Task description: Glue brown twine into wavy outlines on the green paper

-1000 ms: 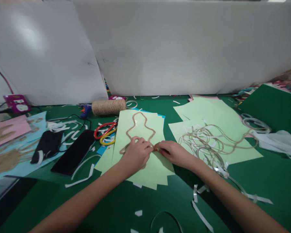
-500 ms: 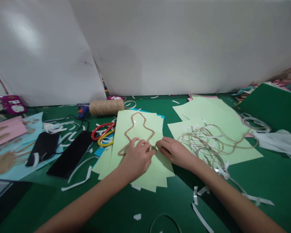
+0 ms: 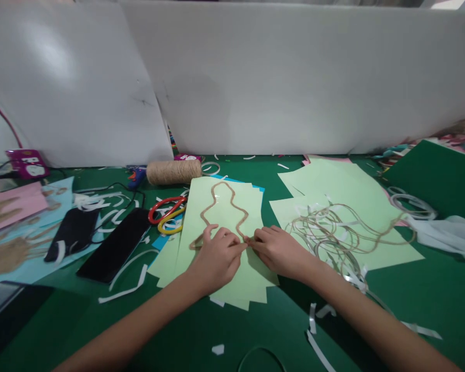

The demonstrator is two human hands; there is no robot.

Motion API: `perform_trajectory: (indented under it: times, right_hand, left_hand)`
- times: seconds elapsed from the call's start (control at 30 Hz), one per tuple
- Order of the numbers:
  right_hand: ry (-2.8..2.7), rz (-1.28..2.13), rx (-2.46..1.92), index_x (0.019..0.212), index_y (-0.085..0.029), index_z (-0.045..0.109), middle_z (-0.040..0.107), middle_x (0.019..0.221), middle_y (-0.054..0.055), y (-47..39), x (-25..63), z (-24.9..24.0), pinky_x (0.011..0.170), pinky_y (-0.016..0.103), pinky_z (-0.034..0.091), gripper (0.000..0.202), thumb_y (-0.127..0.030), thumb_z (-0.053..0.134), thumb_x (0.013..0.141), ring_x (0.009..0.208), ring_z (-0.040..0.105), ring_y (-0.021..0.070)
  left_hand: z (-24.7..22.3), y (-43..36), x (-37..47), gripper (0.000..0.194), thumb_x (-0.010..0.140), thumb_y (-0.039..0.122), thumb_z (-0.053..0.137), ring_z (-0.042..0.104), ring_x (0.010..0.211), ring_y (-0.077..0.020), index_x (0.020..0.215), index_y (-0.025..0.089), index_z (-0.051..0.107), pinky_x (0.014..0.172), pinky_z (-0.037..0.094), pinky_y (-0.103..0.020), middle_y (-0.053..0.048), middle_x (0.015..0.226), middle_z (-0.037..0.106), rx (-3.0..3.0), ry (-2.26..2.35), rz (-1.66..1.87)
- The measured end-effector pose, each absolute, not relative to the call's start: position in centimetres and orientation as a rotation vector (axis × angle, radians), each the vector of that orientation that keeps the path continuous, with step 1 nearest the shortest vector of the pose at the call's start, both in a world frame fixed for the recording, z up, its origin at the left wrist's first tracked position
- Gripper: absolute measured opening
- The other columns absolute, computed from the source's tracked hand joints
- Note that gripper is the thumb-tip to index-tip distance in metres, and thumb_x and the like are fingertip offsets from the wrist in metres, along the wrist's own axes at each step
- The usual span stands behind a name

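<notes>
A brown twine outline (image 3: 241, 209) lies on the top sheet of a stack of pale green paper (image 3: 191, 206). It has a rounded top, wavy sides and a pointed corner at the lower left. My left hand (image 3: 219, 261) rests over the lower part, its thumb and fingers closed on the twine near the lower right. Fingertips of my right hand (image 3: 281, 252) meet those of the left there, bunched around the same bit of twine. The stretch of twine beneath my left hand is hidden.
Behind the stack lies a twine spool (image 3: 174, 172). Red-and-yellow-handled scissors (image 3: 168, 213) and two dark phones (image 3: 114, 245) are on the left. Tangled twine (image 3: 333, 227) covers green sheets (image 3: 372, 191) on the right. Paper strips (image 3: 320, 351) litter the green table (image 3: 178, 341).
My right hand has shifted slightly, its fingers now closer together and against my left fingertips at the twine. The left hand stays nearly in place. The view has tilted a little.
</notes>
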State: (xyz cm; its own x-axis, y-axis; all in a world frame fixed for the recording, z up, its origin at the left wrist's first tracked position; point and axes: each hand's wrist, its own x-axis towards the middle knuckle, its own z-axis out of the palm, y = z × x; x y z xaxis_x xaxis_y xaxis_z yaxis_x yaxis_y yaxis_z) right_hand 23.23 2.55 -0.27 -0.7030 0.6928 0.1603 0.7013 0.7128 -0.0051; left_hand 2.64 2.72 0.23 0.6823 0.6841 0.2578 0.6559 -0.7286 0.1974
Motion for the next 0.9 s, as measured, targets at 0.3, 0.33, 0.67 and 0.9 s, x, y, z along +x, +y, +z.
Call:
perform_trajectory:
  times: [0.3,0.33,0.67,0.9]
  right_hand:
    - [-2.721,0.254,-1.171,0.107,-0.018,0.063,0.056,0.082,0.006,3.6,23.4,0.7,0.063,0.027,0.032,0.029,-0.013,0.041,0.090,0.075,0.051,0.0156]
    - [-2.672,0.317,-1.177,0.109,-0.018,0.062,0.057,0.084,0.006,3.9,23.6,0.8,0.064,0.026,0.034,0.029,-0.012,0.040,0.091,0.076,0.051,0.0156]
    - [-2.570,0.198,-1.143,0.126,-0.018,0.051,0.050,0.127,0.014,2.6,24.8,-1.0,0.089,0.041,0.043,0.034,-0.019,0.041,0.093,0.116,0.046,0.0262]
    - [-2.619,0.145,-1.082,0.122,-0.017,0.053,0.058,0.115,0.013,0.0,24.9,0.3,0.086,0.041,0.044,0.033,-0.016,0.043,0.090,0.103,0.053,0.0236]
  left_hand:
    - [0.3,2.8,2.4,0.022,0.084,0.015,0.046,0.050,0.093,-0.0232,0.098,0.019,0.063,0.096,0.022,-0.053,-0.005,0.087,0.062,3.014,1.082,0.502]
    - [0.3,2.8,2.3,0.023,0.083,0.015,0.046,0.050,0.094,-0.0232,0.100,0.019,0.062,0.097,0.022,-0.053,-0.005,0.087,0.062,3.040,1.067,0.491]
    - [0.3,2.7,1.6,0.032,0.084,0.015,0.049,0.051,0.094,-0.0217,0.113,0.023,0.059,0.098,0.021,-0.052,-0.003,0.094,0.064,3.043,1.027,0.453]
    - [1.2,2.3,0.9,0.025,0.082,0.013,0.050,0.051,0.093,-0.0213,0.103,0.021,0.061,0.098,0.022,-0.050,-0.002,0.087,0.065,3.078,0.952,0.425]
